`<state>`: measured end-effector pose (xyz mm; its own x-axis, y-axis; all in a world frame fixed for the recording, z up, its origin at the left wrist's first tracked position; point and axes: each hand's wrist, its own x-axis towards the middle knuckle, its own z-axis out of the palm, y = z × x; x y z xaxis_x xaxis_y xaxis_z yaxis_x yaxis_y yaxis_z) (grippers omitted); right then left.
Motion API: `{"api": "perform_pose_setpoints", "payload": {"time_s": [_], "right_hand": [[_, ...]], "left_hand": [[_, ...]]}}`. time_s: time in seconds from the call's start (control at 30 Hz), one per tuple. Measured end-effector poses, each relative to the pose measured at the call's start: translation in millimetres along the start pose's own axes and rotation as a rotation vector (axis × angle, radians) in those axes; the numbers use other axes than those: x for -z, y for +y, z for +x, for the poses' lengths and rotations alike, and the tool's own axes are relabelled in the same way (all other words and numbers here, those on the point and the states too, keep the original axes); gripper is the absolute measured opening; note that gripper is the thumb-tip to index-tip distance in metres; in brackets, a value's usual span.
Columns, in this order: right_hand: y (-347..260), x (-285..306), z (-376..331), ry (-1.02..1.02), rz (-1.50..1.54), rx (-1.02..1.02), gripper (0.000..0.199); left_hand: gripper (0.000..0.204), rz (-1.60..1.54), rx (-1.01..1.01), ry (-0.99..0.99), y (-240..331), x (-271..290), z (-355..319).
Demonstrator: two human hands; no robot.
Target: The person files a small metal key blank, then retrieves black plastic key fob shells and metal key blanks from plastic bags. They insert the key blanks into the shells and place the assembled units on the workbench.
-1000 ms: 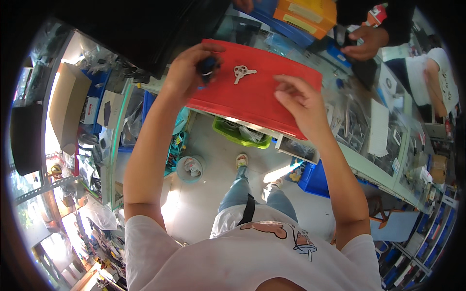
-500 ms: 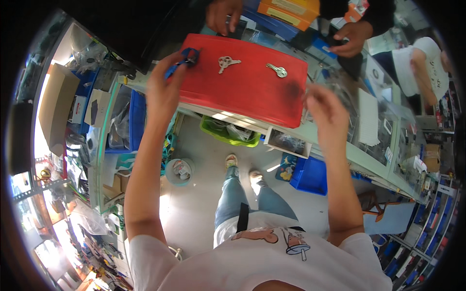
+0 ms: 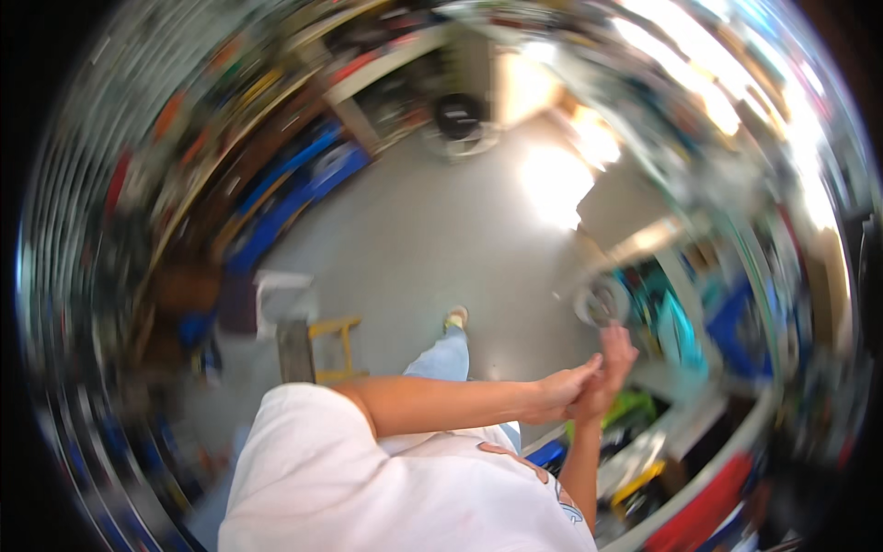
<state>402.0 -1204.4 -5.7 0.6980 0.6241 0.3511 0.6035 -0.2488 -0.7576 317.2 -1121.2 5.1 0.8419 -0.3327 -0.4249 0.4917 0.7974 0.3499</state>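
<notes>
My left forearm crosses in front of my white shirt toward the right, and my left hand presses against my right hand. The right hand points upward with its fingers stretched out, and nothing shows in it. The left thumb lies along the right hand's near side, while the other left fingers are hidden or blurred. At the lower right edge, well apart from both hands, part of the red mat shows; no keys can be made out on it.
Just beyond my hands a round bin stands on the grey floor. A green basket is at the counter on the right. A yellow-framed stool stands on the left. Blurred shelves and blue bins line the far left.
My view has swung left, away from the counter with the keys. My hands have come from either side of the red mat to touch each other. The blue thing at my left hand no longer shows.
</notes>
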Motion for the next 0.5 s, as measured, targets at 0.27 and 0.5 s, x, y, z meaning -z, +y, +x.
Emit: {"api": "perform_pose_setpoints", "payload": {"time_s": [0.27, 0.5], "right_hand": [[-96.4, -359.5, 95.7, -0.664, 0.016, 0.003, 0.049], [-351.6, -732.6, 85.6, -1.023, 0.088, 0.838, 0.057]], "left_hand": [[0.051, 0.082, -1.089, 1.057, 58.4, 206.1, -392.7], [0.053, -0.393, -1.303, 1.713, 42.0, 292.2, -590.9]]}}
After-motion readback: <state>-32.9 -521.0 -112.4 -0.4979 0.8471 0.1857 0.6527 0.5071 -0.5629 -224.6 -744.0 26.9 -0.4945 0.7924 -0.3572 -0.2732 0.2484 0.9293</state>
